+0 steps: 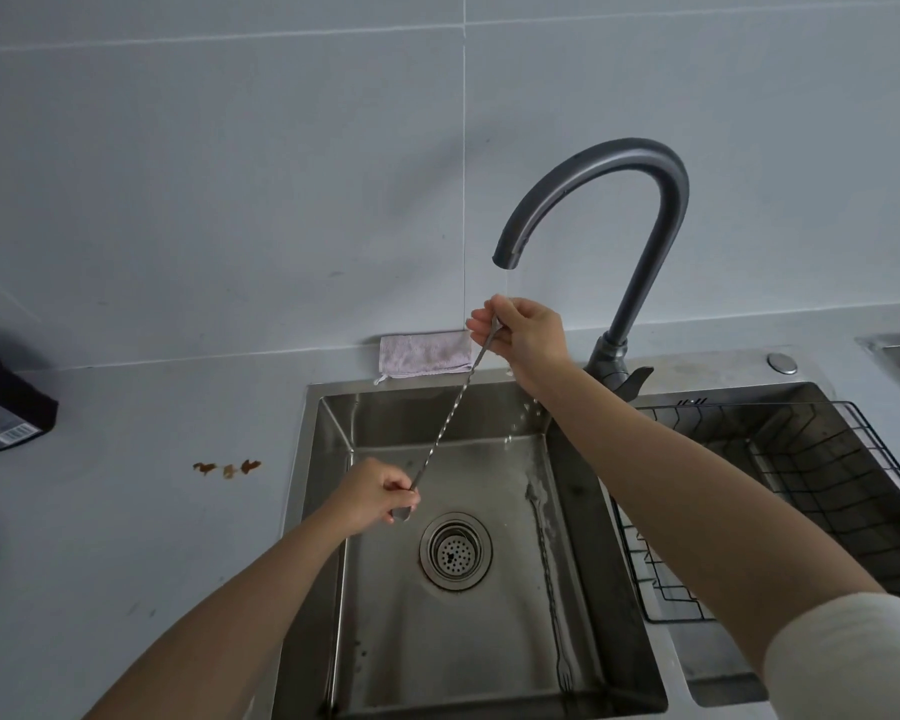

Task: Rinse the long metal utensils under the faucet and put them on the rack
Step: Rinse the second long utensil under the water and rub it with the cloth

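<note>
Lying in your sink (pixel 385 631), right of the drain strainer (pixel 455 551), is 1 long twisted fork (pixel 546 563). The black wire rack (pixel 811 459) sits just right. Your 1 twisted spoon (pixel 450 423) slants below the faucet (pixel 645 210): left hand (pixel 372 493) fingers (pixel 402 486) curl round its near bowl end, and right hand (pixel 526 337) fingers (pixel 481 324) pinch its far tip.

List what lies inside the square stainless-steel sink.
A round perforated drain strainer and a long twisted metal fork lying along the right wall. The left forearm covers part of its left wall.
</note>
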A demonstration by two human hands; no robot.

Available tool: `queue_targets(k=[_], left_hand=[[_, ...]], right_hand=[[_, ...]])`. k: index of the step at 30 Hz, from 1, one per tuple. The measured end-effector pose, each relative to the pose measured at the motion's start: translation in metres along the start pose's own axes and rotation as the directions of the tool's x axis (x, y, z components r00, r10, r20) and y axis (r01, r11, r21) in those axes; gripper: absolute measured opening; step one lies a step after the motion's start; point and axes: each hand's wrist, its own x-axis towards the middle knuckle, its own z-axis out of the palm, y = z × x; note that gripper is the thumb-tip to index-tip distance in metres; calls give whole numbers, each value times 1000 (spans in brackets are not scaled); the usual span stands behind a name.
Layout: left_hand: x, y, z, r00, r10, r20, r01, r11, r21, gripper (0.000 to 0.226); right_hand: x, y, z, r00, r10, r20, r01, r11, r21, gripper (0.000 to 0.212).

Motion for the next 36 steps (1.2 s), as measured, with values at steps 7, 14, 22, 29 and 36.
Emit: queue_targets(k=[7, 14, 22, 29, 36], left_hand=[[3, 0, 1, 995, 50, -85, -47, 998, 34, 26], [3, 1, 1, 965, 100, -241, -41, 970, 239, 20], [7, 0, -4, 944, 148, -296, -80, 970, 230, 42], [8, 2, -1, 938, 139, -318, -73, 975, 209, 42], [12, 13, -7, 934, 151, -324, -110, 984, 141, 39]], right_hand=[[-3, -4, 3, 996, 39, -85, -39, 999, 4, 23], [2, -8, 12, 988, 105, -112, -118, 986, -117, 32], [-1, -15, 9, 997, 72, -33, -75, 994, -82, 32], [0, -17, 2, 999, -31, 31, 35, 991, -129, 13], [0, -16, 5, 997, -20, 78, 31, 990, -141, 25]])
